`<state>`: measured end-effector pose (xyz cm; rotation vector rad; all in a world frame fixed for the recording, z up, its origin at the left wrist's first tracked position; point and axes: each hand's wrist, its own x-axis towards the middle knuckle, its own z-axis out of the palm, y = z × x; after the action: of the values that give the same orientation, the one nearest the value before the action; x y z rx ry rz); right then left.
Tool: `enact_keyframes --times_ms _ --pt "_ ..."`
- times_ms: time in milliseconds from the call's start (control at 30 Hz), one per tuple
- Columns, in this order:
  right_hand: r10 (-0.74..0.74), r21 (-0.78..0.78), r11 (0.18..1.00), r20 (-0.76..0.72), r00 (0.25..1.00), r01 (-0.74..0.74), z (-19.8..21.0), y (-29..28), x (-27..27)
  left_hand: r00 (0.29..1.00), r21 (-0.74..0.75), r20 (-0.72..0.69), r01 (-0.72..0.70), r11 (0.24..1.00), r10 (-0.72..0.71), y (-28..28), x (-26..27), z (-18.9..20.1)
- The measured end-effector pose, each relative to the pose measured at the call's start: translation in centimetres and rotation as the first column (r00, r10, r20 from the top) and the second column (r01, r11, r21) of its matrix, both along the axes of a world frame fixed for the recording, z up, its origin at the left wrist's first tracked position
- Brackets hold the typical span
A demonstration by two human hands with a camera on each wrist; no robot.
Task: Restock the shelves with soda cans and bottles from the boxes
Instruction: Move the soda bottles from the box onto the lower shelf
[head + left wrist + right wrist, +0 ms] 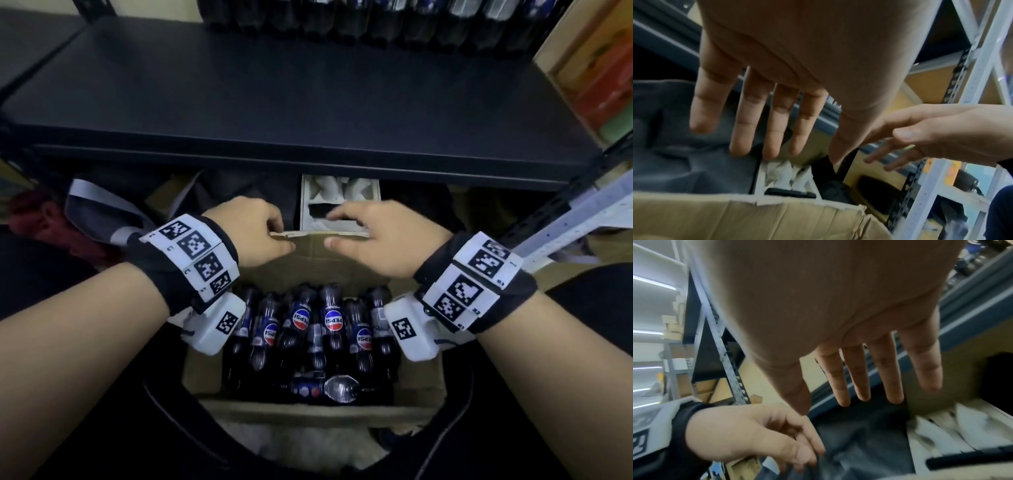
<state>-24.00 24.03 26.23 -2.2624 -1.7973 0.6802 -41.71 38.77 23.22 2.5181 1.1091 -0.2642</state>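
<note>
While both hands reach over the far edge, here is how things lie, nearest first.

Box (416, 387): a brown cardboard carton on the floor, close in front of the person and open at the top.
Bottles (333, 320): dark cola bottles with blue and red labels lie packed side by side in the box, caps toward the shelf; one more lies crosswise at the near end.
Flap (310, 244): the far flap of the box stands up with a torn white edge, right beneath both hands.
Left hand (255, 236): at the left part of the flap's edge, thumb on the near side. The left wrist view shows its fingers (744, 123) long, straight and spread, holding nothing; whether they touch the flap, I cannot tell.
Right hand (376, 236): at the right part of the same edge, thumb on the near side, fingers (892, 374) straight and apart, nothing in them; contact with the flap unclear.
White tray (340, 202): just beyond the flap, under the shelf, with white moulded packing and a dark slot.
Shelf (301, 102): a dark board above the tray, its front part bare.
Back row (376, 20): dark bottles stand along the rear of the shelf.
</note>
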Motion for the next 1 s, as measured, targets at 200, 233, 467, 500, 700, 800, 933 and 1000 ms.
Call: enact_keyframes --times_ms 200,233,467,500,700,800,933,1000 --pt "0.030 -0.474 0.880 0.009 1.000 -0.022 -8.2 -0.5 0.2 0.983 -0.100 -0.185 -0.036 0.994 0.017 0.8 -0.4 -6.2" --pt "0.038 -0.526 0.850 0.025 0.999 -0.019 -9.7 -0.3 0.4 0.978 -0.103 -0.210 -0.041 0.994 0.018 0.8 -0.4 -7.0" --pt "-0.047 -0.675 0.735 0.036 0.998 0.059 -16.4 0.4 1.5 0.927 -0.161 -0.371 -0.122 0.979 0.055 1.6 -0.2 -12.2" --pt "-0.040 -0.692 0.720 0.029 0.999 0.049 -17.1 0.5 1.4 0.919 -0.171 -0.389 -0.137 0.976 0.061 1.8 -0.2 -13.1" --pt "0.011 -0.753 0.658 0.006 1.000 -0.003 -20.4 0.7 0.0 0.899 -0.303 -0.428 -0.235 0.923 0.088 1.2 0.1 -19.3" --pt "0.059 -0.788 0.615 0.017 0.998 -0.023 -21.6 1.0 -0.3 0.892 -0.375 -0.432 -0.313 0.873 0.134 1.0 0.2 -22.1" --pt "-0.019 -0.872 0.484 -0.096 0.995 -0.075 -22.7 0.5 -0.9 0.897 -0.358 -0.427 -0.282 0.890 0.113 0.7 1.3 -24.6" --pt "-0.026 -0.903 0.410 -0.152 0.988 -0.128 -22.8 0.3 -1.3 0.901 -0.376 -0.432 -0.224 0.899 0.044 0.6 2.3 -25.1"
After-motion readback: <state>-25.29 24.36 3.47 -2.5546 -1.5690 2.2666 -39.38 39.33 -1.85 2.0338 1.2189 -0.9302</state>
